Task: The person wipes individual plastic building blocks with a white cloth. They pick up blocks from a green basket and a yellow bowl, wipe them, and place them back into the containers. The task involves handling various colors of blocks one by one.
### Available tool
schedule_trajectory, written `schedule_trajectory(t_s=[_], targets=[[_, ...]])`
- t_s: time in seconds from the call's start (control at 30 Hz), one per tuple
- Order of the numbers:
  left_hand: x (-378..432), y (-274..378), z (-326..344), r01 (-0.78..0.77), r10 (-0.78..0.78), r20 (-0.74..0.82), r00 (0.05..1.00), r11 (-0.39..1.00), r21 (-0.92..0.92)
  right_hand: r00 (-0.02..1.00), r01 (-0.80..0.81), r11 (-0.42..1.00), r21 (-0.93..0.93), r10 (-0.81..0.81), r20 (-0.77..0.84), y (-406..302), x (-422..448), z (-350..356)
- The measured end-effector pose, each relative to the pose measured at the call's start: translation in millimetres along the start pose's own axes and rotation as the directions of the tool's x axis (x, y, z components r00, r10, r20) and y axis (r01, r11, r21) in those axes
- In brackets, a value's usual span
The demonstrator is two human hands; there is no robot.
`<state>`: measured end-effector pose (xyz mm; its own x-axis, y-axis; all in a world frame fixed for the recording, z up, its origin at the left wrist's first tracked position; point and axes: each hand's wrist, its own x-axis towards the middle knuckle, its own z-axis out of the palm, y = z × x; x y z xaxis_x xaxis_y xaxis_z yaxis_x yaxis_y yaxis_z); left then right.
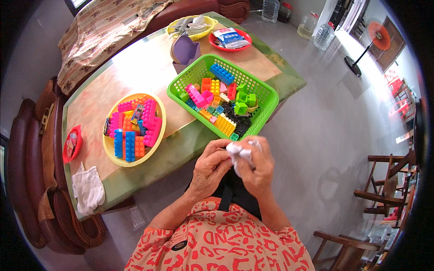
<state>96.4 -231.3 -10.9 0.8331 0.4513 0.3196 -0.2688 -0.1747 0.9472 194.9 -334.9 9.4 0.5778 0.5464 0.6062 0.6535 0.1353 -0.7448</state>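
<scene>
My right hand (256,166) grips a bunched white cloth (247,154) in front of my lap, beside the basket's near edge. The fingertips of my left hand (212,166) meet the cloth and pinch a small pinkish thing, mostly hidden by fingers and cloth. Just beyond my hands stands a green plastic basket (268,101), at the table's near edge. Inside it are a blue toy brick (222,74), a pink brick (195,95), a yellow brick (225,124), green pieces (241,108) and black pieces (242,123). A round yellow basin (162,135) to the left holds larger bricks (130,145) and a toy car (137,114).
White gloves (89,189) and a small red dish (80,144) lie at the table's left end. Purple containers (184,50), a yellow basket of spoons (214,22) and a red plate with packets (250,36) stand farther back. Wooden chairs (379,200) are at right.
</scene>
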Motion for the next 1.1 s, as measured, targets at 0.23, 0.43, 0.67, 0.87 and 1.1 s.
schedule_trajectory(t_s=[0.23,0.43,0.67,0.87,1.1], targets=[[-2,-13,10,0.284,-0.367,0.022,0.93,0.68,-0.676,0.942,-0.288,0.932,0.22,0.317,-0.11,13,-1,16],[0,-21,11,0.268,-0.466,0.08,0.881,0.354,-0.896,0.991,0.046,0.993,-0.11,-0.059,-0.118,11,-16,18],[3,-16,15,0.256,-0.434,0.06,0.899,0.409,-0.876,0.981,-0.013,0.996,-0.083,-0.003,-0.193,3,-23,18],[-5,-19,17,0.175,-0.412,-0.096,0.906,0.572,-0.801,0.978,-0.117,0.993,-0.029,0.11,-0.179,4,6,20],[12,-8,12,0.082,-0.453,-0.286,0.845,0.637,-0.767,0.998,-0.057,0.992,-0.114,0.055,-0.029,-1,-19,34]])
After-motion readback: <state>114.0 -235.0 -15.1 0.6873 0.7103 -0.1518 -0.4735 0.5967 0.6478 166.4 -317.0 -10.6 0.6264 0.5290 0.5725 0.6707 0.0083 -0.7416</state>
